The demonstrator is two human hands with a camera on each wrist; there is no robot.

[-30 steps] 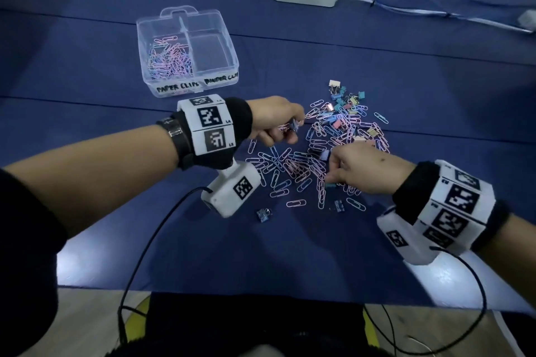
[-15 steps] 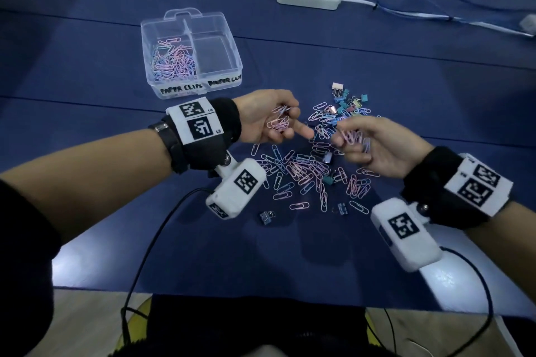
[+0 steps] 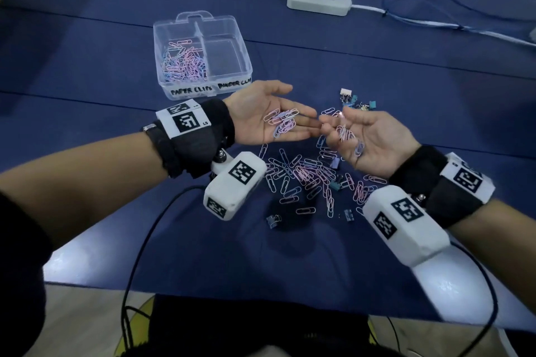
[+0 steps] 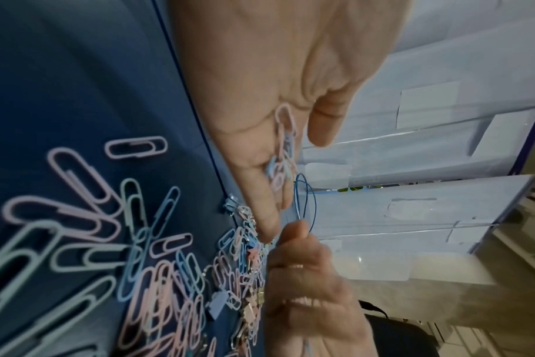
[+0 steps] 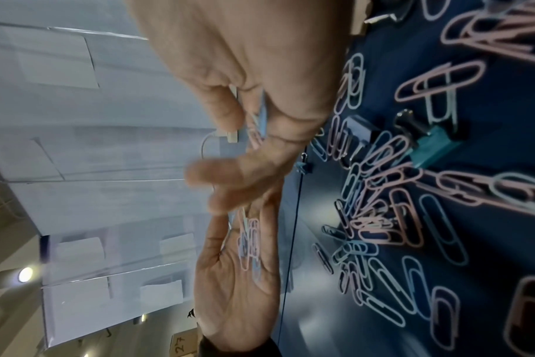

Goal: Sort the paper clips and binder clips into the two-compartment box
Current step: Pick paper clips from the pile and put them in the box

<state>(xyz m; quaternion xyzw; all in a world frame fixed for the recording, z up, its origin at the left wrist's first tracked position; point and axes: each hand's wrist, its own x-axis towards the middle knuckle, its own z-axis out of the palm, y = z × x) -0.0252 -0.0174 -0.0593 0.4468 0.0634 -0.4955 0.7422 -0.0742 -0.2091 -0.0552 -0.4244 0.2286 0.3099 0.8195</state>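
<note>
My left hand [image 3: 293,110] lies palm up and flat above the blue table, with a small heap of pink and blue paper clips [image 3: 282,122] on it. My right hand [image 3: 333,127] faces it, palm up, fingers curled round another bunch of paper clips [image 3: 348,136]; the fingertips of both hands nearly touch. The left wrist view shows the clips [image 4: 283,157] on the left palm. Below the hands spreads the loose pile of paper clips [image 3: 307,177] with binder clips [image 3: 356,101] at its far side. The clear two-compartment box [image 3: 246,46] stands behind; its left half holds paper clips, its right half looks empty.
Single binder clips [image 3: 272,220] [image 3: 348,214] lie near the table's front edge. A white power strip [image 3: 319,0] with its cord sits at the back, and a thin blue cable [image 3: 420,17] loops at the back right. Black wrist-camera cables hang off the near edge.
Both hands rose from the pile and turned palm up. The left hand opened flat with its clips showing; the right hand brought its bunch up to the left fingertips.
</note>
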